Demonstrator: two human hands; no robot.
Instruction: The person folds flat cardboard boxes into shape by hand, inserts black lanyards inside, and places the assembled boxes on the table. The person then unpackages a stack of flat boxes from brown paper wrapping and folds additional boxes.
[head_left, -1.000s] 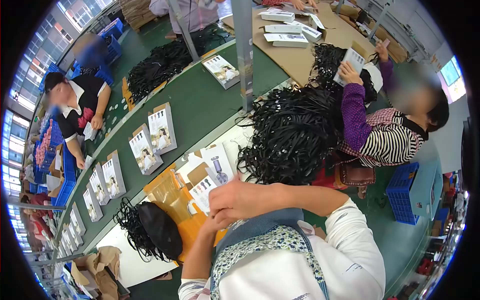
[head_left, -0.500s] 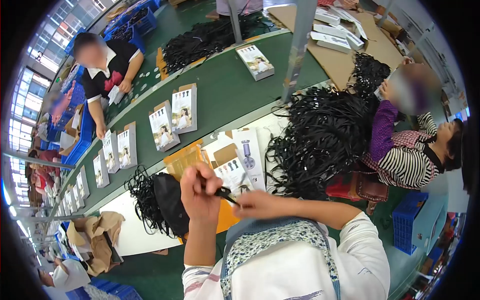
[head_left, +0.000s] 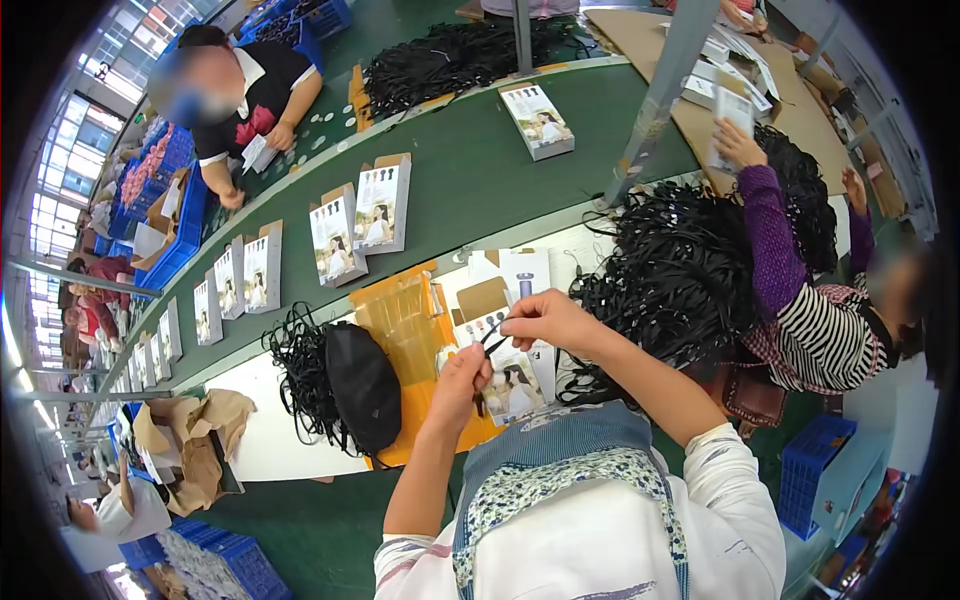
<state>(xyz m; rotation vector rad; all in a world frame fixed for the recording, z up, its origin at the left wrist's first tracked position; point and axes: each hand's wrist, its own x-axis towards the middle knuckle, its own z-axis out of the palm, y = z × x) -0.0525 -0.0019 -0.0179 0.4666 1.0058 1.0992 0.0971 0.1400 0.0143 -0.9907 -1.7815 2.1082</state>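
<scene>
Between my two hands is a thin black cord point(head_left: 492, 345). My left hand point(head_left: 462, 380) is closed on one part of it, and my right hand point(head_left: 545, 320) pinches another part, a little higher and to the right. Just beneath my hands lies an open white box point(head_left: 515, 392) with a printed picture, on the work surface. An orange-yellow packet point(head_left: 405, 330) lies left of the box. Beside that packet is a black pouch point(head_left: 362, 388) with a bundle of black cords point(head_left: 300, 375). A large heap of black cords point(head_left: 680, 280) spreads to the right of my hands.
Printed boxes point(head_left: 380, 205) stand along the green conveyor point(head_left: 450, 170) in front. A metal post point(head_left: 660, 105) rises at the upper right. One co-worker point(head_left: 265, 95) is across the conveyor; another point(head_left: 820, 320), in striped sleeves, holds a box at the right.
My hands have come down over the printed box, with the black cord now showing between them. The view has shifted, and the co-worker at the right has raised a box.
</scene>
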